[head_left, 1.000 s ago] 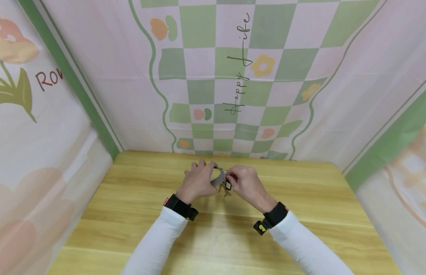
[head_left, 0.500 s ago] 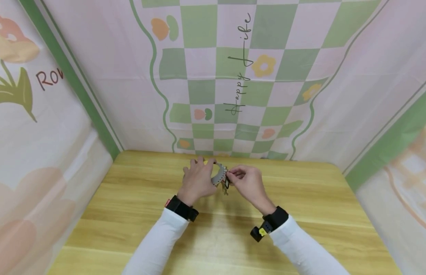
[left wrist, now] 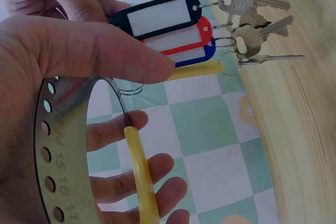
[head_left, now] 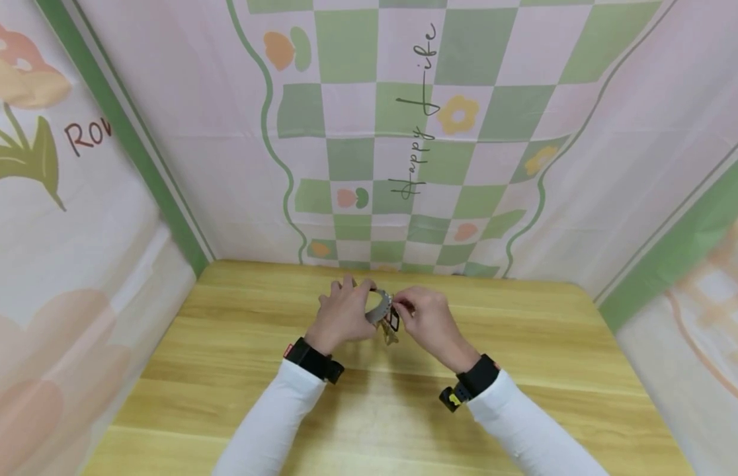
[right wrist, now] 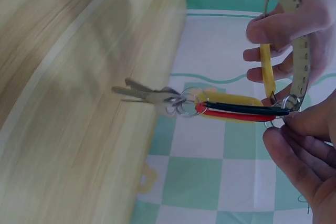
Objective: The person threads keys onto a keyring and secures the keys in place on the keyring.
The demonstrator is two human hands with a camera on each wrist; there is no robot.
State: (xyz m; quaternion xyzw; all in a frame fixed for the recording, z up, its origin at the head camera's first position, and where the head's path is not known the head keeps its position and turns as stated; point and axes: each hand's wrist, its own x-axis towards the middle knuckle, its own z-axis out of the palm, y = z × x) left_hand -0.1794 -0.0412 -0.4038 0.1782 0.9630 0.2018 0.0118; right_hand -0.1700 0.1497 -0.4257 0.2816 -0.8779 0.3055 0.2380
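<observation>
My left hand (head_left: 342, 312) grips a large key ring (left wrist: 62, 156), a curved metal band with numbered holes and a yellow-sleeved handle (left wrist: 140, 174). In the left wrist view its thumb lies across the front, and its fingers are behind the yellow handle. Black (left wrist: 164, 16), red (left wrist: 202, 34), blue (left wrist: 209, 51) and yellow (left wrist: 197, 71) key tags hang together beside the thumb, with several keys (left wrist: 251, 39) on their far ends. At the end of the band, my right hand (right wrist: 310, 156) pinches the small wire rings of the tags; exactly which ring cannot be told.
Both hands are above a wooden table (head_left: 238, 410), near its back edge. A curtain (head_left: 184, 132) with a green-checked print hangs behind it, and fabric walls stand at both sides. Each wrist wears a black strap (head_left: 479, 375) with a camera.
My right wrist turned slightly and came back, with the fingers staying at the small rings. The tags and keys have swung a little. My left hand keeps its grip, almost in the same place.
</observation>
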